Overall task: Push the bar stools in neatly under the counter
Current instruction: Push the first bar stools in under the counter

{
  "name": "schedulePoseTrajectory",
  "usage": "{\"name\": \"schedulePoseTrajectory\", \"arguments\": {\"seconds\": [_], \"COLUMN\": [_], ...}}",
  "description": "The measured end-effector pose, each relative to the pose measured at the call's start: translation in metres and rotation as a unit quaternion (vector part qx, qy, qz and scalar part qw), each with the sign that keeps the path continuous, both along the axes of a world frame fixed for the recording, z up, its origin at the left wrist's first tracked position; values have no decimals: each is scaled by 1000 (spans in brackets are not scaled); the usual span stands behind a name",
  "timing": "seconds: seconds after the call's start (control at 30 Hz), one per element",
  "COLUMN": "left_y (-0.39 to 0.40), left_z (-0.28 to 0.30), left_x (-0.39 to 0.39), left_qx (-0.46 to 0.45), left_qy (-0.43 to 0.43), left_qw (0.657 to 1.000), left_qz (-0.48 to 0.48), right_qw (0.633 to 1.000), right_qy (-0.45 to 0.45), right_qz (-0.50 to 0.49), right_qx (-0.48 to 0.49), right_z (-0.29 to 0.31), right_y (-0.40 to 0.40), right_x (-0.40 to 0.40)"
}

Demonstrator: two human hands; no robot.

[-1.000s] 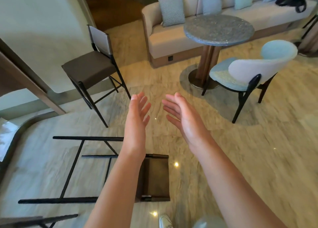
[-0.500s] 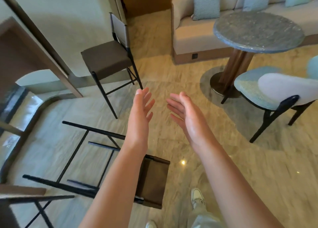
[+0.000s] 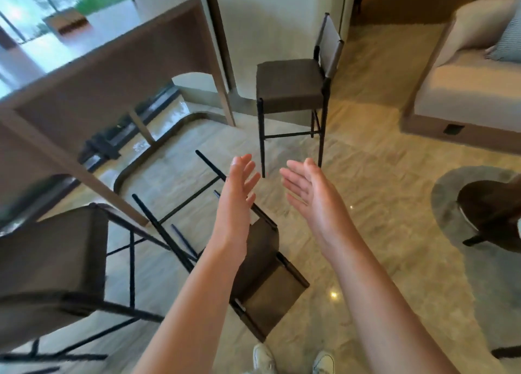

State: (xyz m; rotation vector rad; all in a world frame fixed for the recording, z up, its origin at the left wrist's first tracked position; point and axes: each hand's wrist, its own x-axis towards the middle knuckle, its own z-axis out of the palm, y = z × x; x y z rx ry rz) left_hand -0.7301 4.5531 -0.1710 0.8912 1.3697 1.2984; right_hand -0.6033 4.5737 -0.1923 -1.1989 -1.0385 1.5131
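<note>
On floor: glossy beige marble floor (image 3: 380, 176); toppled dark bar stool (image 3: 262, 275) lying.
By counter: brown wooden counter (image 3: 112, 72); upright dark stool (image 3: 290, 83).
Hands: left hand (image 3: 236, 187), right hand (image 3: 307, 187) spread, empty.

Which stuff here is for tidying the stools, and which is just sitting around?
For the job:
upright dark-seated bar stool
tipped-over black-legged bar stool
near dark bar stool
brown wooden counter
open left hand
open right hand

Just there:
beige sofa
striped grey cushion
</note>
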Motion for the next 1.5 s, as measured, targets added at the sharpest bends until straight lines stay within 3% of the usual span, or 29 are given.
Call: {"name": "schedulePoseTrajectory", "arguments": {"seconds": [0.33, 0.73, 1.1, 1.5], "left_y": [-6, -13, 22, 29], "left_z": [-17, -17, -55, -46], "left_x": [-100, -148, -62, -6], "left_qx": [4, -14, -80, -86], "left_qy": [-50, -39, -52, -32], "left_qw": [992, 970, 922, 894], "left_qz": [116, 239, 376, 438], "right_qw": [993, 976, 929, 900], "right_qy": [-21, 2, -23, -27], "right_qz": [116, 217, 356, 424], "right_qx": [7, -22, -96, -98], "right_z": [-1, -6, -54, -44], "right_y": [14, 42, 93, 110], "right_x": [-110, -170, -108, -71]}}
